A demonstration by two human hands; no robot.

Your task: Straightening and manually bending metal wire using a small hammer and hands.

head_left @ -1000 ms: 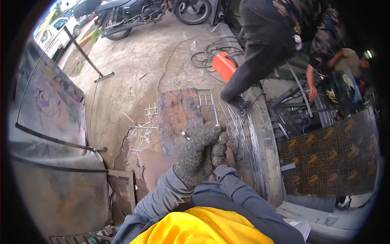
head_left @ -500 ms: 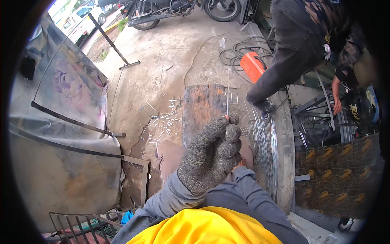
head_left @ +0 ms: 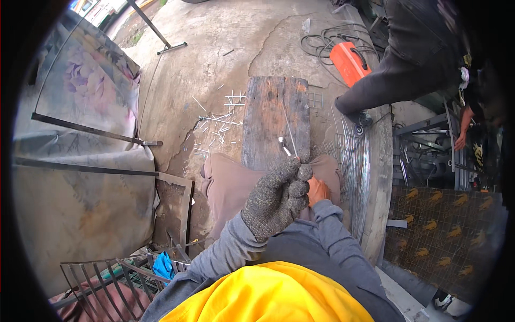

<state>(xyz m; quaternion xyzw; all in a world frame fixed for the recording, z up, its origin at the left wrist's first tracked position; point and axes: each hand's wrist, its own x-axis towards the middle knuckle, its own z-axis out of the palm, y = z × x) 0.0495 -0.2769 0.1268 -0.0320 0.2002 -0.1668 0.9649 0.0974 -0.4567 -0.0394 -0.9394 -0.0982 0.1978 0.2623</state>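
Observation:
My left hand [head_left: 274,198], in a dark grey knitted glove, is closed around the lower end of a thin metal rod [head_left: 290,129]. The rod points up and away over a scorched wooden board [head_left: 260,115] between my knees. Close behind it is my bare right hand [head_left: 318,191], its fingers curled and partly hidden by the glove. A short shiny metal piece with a rounded end [head_left: 285,145] juts out just beyond the glove; which hand holds it, if either, I cannot tell.
Cut metal pieces [head_left: 217,126] and a small welded grid [head_left: 235,100] lie left of the board. Long thin rods [head_left: 351,177] lie to the right. Beyond are an orange machine [head_left: 348,63] with cables and a person's leg [head_left: 394,80]. A metal frame [head_left: 185,209] stands left.
My view has tilted down. My gloved hand has moved slightly lower and nearer to me with the rod. More of my right hand and the shiny piece now show.

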